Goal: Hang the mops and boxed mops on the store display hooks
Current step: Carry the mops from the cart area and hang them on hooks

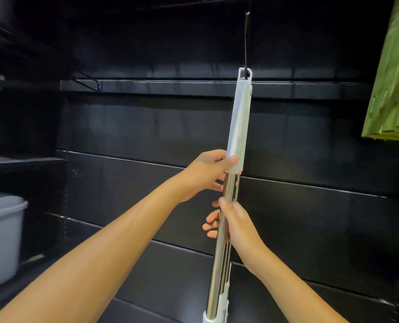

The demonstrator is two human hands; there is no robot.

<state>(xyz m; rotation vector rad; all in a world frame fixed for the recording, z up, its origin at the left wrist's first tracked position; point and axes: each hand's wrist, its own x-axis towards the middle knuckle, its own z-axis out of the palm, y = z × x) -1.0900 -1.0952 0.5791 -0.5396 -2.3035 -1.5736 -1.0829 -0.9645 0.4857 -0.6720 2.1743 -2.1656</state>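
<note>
1. Long mop (238,127), chromed steel pole and white plastic grip: near upright, top loop on the thin black wire display hook (246,43)
2. Gripped twice: left hand (208,171) pinching the grip's lower end, right hand (237,221) curled round the pole just below
3. Liable to slip off and drop if released with the loop only partly over the hook; seating too small to tell
4. Or to swing into the green cardboard boxes (389,89) at right if freed while tilted

A grey lidded bin (2,238) sits on dark shelving (26,162) at left — black wall panels (147,127) span the back.
</note>
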